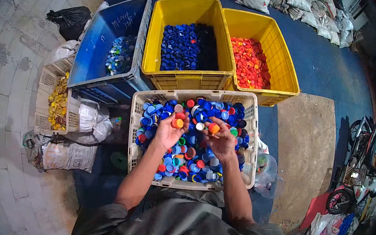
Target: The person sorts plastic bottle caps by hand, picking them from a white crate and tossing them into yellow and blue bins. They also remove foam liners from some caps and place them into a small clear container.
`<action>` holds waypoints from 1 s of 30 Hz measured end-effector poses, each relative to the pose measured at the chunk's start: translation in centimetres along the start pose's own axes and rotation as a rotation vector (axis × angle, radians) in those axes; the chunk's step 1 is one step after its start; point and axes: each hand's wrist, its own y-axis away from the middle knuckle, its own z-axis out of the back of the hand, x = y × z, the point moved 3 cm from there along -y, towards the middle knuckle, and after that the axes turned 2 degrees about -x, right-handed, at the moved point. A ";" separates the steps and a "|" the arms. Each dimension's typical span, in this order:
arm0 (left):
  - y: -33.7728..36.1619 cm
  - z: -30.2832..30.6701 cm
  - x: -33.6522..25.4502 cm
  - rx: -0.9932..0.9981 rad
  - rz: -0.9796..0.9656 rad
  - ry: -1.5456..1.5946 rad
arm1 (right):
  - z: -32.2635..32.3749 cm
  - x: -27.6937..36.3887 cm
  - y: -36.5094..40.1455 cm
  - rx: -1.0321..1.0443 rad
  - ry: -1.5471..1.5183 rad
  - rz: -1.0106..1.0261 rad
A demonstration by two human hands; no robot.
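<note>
Over a white plastic crate (255, 140) full of mixed bottle caps (191, 165), both my hands are held close together. My left hand (168, 133) is closed on an orange bottle cap (177, 123), and a red cap (180, 115) shows right at its fingertips. In my right hand (223, 145), thumb and fingers curl round another orange bottle cap (214, 128). A white cap (200, 126) sits by that thumb. Most caps below are blue, with red, green and white ones among them.
Behind the crate stand a blue bin (85, 58) with pale caps, a yellow bin (155, 43) with dark blue caps and another yellow bin (284, 59) with red caps. At left is a crate of yellow caps (58, 101). Sacks (68, 155) and a bicycle (357, 152) flank the area.
</note>
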 end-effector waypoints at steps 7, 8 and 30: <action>0.3 -1.2 1.2 -0.031 -0.080 -0.083 | -2.2 -2.5 -0.3 -0.017 0.386 0.066; 0.4 -1.3 1.4 -0.034 -0.086 -0.078 | -2.2 -2.9 -0.4 -0.022 0.403 0.062; -1.6 -5.1 5.7 0.018 0.010 -0.200 | -1.2 -0.2 0.7 -0.172 0.090 0.190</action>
